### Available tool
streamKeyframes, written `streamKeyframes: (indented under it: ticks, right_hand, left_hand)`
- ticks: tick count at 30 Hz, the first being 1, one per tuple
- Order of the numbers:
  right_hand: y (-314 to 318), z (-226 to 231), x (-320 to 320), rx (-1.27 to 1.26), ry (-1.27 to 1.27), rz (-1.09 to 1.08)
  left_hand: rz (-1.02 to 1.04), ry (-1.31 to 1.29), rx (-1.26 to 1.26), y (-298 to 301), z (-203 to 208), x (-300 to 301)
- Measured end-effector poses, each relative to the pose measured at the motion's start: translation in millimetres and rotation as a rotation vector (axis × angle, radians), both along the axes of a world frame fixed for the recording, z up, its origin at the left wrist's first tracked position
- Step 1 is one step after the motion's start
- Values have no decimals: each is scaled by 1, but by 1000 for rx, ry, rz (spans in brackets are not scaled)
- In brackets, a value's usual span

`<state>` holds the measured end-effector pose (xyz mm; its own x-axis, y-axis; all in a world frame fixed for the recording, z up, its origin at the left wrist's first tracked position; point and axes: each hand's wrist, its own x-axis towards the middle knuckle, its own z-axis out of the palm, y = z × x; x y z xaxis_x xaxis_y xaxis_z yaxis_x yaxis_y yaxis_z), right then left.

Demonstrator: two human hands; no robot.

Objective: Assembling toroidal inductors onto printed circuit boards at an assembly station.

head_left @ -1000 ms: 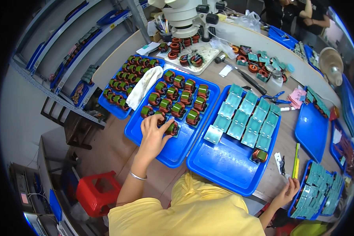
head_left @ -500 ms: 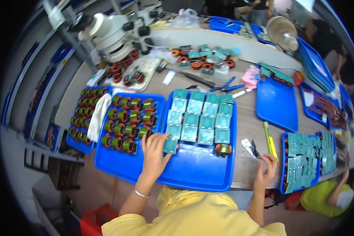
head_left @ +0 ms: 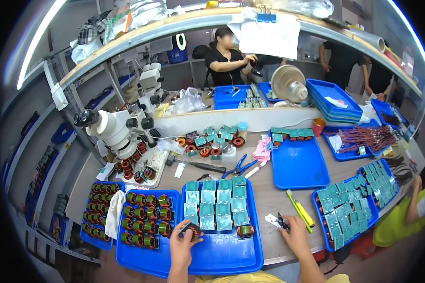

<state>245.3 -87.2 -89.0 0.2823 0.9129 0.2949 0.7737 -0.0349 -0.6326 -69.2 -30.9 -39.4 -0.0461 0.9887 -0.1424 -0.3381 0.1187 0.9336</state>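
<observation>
My left hand [head_left: 179,247] is closed on a wire-wound coil [head_left: 191,231], dark with reddish edges, raised over the front of a blue tray [head_left: 222,264]. Behind it in that tray stand rows of coils topped with teal boards [head_left: 216,203]. A single green-wrapped coil [head_left: 245,231] sits at the right end of the front row. My right hand [head_left: 295,236] rests at the table's right, its fingers pinched on a small black tool [head_left: 282,221] beside a white paper slip [head_left: 272,220]. The tool's exact kind is hard to make out.
Green-wrapped coils fill the adjoining blue tray [head_left: 148,192]. A yellow cutter [head_left: 306,215] lies right of my right hand, near a tray of teal-topped coils [head_left: 349,207]. Blue-handled pliers [head_left: 238,166] lie behind; a microscope [head_left: 115,129] stands back left. A person [head_left: 226,59] works beyond the partition.
The view has tipped up, bringing in the overhead shelf and the person. My left hand now holds a coil up, where it was at a teal-topped piece; my right hand has closed on the black tool.
</observation>
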Motion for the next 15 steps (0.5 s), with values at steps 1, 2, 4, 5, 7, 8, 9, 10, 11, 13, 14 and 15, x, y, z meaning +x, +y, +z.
streamKeyframes:
  ticks: [1, 2, 4, 5, 7, 8, 9, 10, 11, 13, 14, 15]
  right_hand:
    - [0, -3, 1, -3, -28, 10]
    - [1, -5, 1, -7, -56, 20]
    - [3, -8, 1, 19, -37, 20]
    - [4, -10, 2, 25, -42, 27]
    - [4, -14, 5, 29, -44, 31]
    - [5, -16, 6, 36, -54, 33]
    - [5, -16, 7, 43, -64, 35]
    - [5, -14, 6, 39, -64, 36]
    - [5, -10, 5, 43, -88, 31]
    - [4, -2, 3, 39, -115, 31]
    - [3, 2, 1, 58, -102, 17]
    - [2, 6, 0, 76, -90, 4]
  left_hand:
    - [-65, -13, -9, 4, 2, 5]
    - [-130, -26, -20, 7, 4, 10]
    - [-287, -73, 39, 10, 10, 19]
    - [-347, -78, 61, 12, 14, 24]
    - [-409, -81, 80, 15, 26, 35]
    - [-432, -84, 120, 15, 33, 41]
    - [-455, -87, 159, 15, 40, 47]
    - [-454, -87, 155, 16, 46, 51]
    - [-477, -84, 203, 17, 51, 55]
    - [-499, -101, 265, 19, 57, 63]
    - [-494, -104, 259, 20, 61, 67]
    - [-488, -124, 260, 19, 67, 69]
